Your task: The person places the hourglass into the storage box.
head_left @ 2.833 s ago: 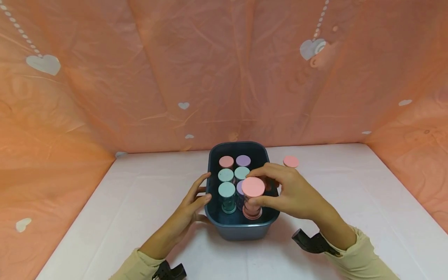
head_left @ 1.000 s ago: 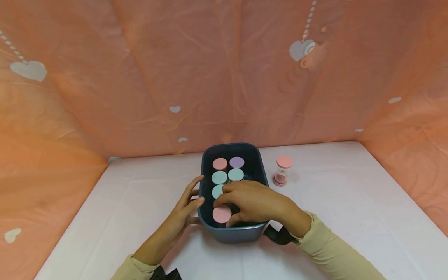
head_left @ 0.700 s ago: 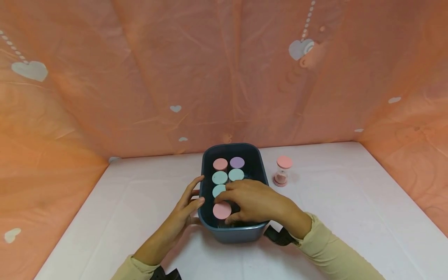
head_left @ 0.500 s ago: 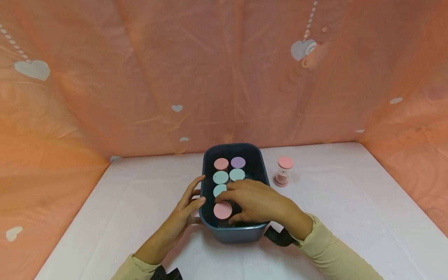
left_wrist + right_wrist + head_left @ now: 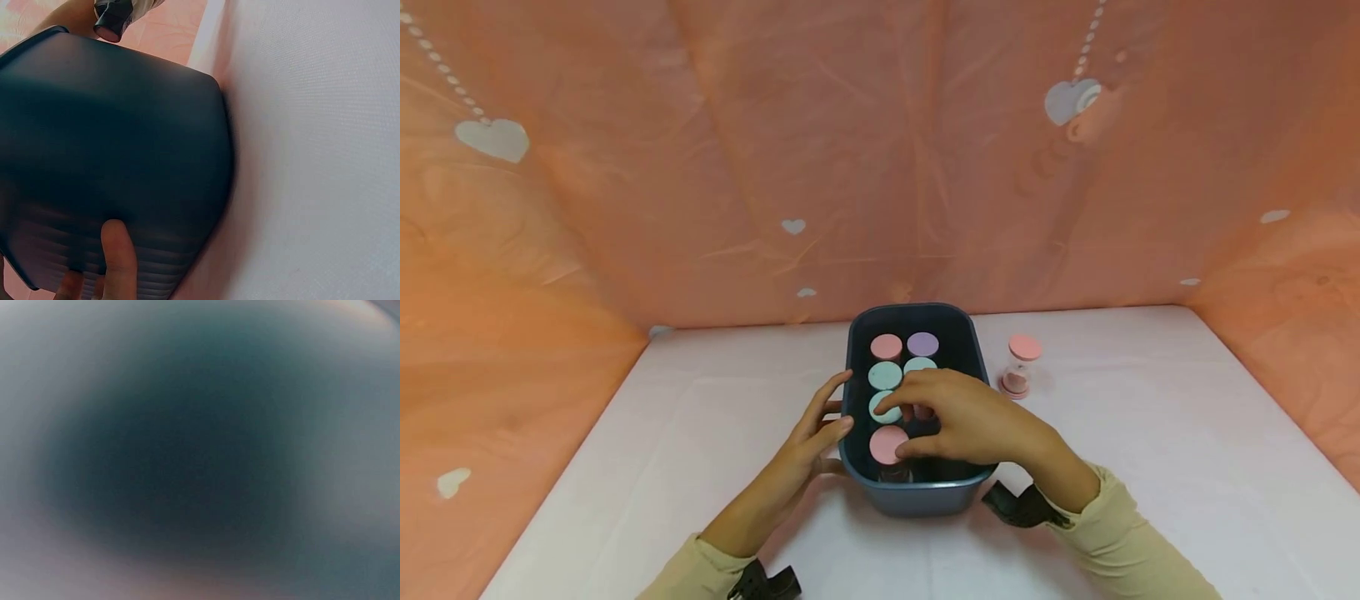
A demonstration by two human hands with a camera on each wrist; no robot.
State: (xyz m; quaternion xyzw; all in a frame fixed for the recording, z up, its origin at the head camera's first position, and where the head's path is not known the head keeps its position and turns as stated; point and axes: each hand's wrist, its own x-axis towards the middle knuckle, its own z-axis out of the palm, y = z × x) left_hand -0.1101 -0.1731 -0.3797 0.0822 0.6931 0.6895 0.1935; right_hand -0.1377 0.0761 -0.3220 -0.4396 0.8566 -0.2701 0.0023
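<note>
A dark blue bin (image 5: 917,497) holds several upright sand timers in two columns. Their round caps are pink, mint and purple. The pink-capped timer (image 5: 888,445) stands at the front left, behind a mint-capped timer (image 5: 883,407). My right hand (image 5: 977,417) reaches over the bin, thumb tip at the pink cap's edge, index finger above the mint cap, fingers spread around nothing. It partly hides a timer below. My left hand (image 5: 808,437) rests extended fingers against the bin's left outer wall; the left wrist view shows its fingertips (image 5: 117,240) on the ribbed side.
Another pink sand timer (image 5: 1021,367) stands on the white tablecloth (image 5: 1112,400) right of the bin. Orange sheeting (image 5: 880,167) with hearts hangs behind and at both sides. The right wrist view is only a dark blur.
My right hand has lowered the pink sand timer into the bin's front left and let go, its fingers now lifting and spreading. The left hand has stayed at the bin's side.
</note>
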